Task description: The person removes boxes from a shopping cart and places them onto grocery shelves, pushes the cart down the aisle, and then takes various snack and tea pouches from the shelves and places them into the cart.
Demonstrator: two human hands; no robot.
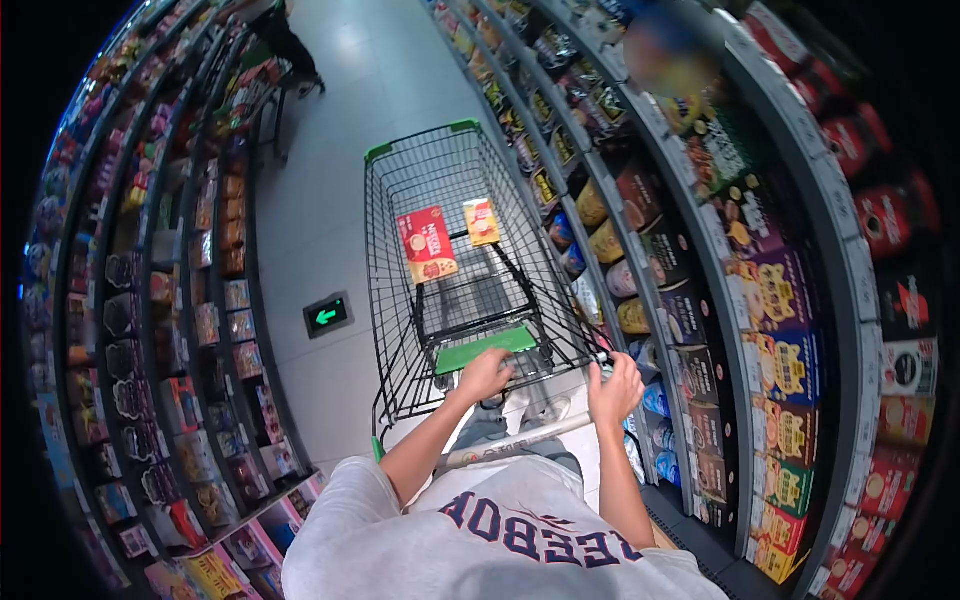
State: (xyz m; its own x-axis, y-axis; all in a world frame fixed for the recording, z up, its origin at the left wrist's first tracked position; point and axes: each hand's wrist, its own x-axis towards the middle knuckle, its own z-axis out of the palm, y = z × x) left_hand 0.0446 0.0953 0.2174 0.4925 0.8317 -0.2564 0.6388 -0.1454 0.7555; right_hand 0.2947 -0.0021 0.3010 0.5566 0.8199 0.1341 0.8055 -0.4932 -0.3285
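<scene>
A wire shopping cart [395,250] with green corner trim stands in front of me. Inside it lie a red box [428,243] and a smaller yellow-and-red packet [481,222]. My left hand [487,376] is over the near part of the cart, by the green flap [485,350], with its fingers curled; whether it holds anything is hidden. At the cart's near right corner is my right hand [616,388], fingers bent beside the rim and a small pale item at the fingertips. The cart's handlebar [520,438] crosses close to my shirt, below both hands.
Shelves of boxes and bags [785,370] rise close on the right. More packed shelves [200,330] line the left. A green arrow sign [328,316] is set in the floor [330,180]. Farther up the aisle at the left, a person [290,45] stands near another cart.
</scene>
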